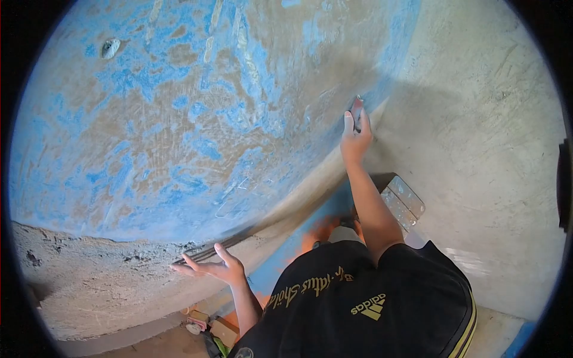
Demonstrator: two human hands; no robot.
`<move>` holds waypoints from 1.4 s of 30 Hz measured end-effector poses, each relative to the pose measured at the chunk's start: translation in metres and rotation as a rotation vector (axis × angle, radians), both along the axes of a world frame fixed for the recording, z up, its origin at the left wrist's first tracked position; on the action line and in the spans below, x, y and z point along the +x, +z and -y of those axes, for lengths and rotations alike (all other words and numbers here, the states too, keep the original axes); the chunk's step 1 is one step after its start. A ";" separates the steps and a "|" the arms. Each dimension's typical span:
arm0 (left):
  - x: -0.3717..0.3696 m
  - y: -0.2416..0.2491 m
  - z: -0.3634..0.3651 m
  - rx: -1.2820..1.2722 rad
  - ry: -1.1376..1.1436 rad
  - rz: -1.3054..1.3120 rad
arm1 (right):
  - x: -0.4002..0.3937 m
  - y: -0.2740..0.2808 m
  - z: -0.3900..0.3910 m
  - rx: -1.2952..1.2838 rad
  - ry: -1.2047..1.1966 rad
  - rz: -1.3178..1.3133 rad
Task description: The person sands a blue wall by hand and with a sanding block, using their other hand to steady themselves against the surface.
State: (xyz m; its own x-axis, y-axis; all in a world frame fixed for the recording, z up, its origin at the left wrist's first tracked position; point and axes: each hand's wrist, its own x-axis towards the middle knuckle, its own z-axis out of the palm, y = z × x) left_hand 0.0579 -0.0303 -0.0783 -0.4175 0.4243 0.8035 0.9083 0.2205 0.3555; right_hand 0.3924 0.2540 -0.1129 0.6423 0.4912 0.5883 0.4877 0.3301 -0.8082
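My right hand reaches up to the curved wall, pinching a small flat reddish-grey piece, perhaps folded sandpaper, between thumb and fingers. Its tip lies right at the blue-and-brown patchy wall, near the edge where that meets a pale grey wall. Pale dust coats the fingertips. Lower left, my left hand has its fingers spread and holds nothing. Those fingers overlap the rough, unpainted ledge under the painted surface, next to some dark thin strips.
Beside my right arm stands a paint-spattered slatted stool. Boxes and small items lie on the floor at lower left. A round hole shows high in the patchy wall. At the right edge is a dark object.
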 end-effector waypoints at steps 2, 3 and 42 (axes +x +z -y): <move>-0.002 -0.001 -0.001 0.003 -0.003 -0.027 | 0.005 0.000 -0.001 0.011 -0.058 0.132; -0.002 -0.002 -0.001 0.001 -0.001 -0.037 | 0.005 0.010 0.005 0.009 -0.049 0.171; 0.062 0.023 -0.045 0.058 0.207 0.252 | 0.114 -0.015 -0.051 0.263 0.371 0.441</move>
State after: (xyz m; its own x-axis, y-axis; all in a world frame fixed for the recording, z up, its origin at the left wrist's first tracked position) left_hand 0.1197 0.0146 -0.0549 -0.6787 0.2661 0.6845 0.7283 0.3636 0.5808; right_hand 0.5061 0.3055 -0.1281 0.1267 0.4376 0.8902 0.5717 0.7012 -0.4260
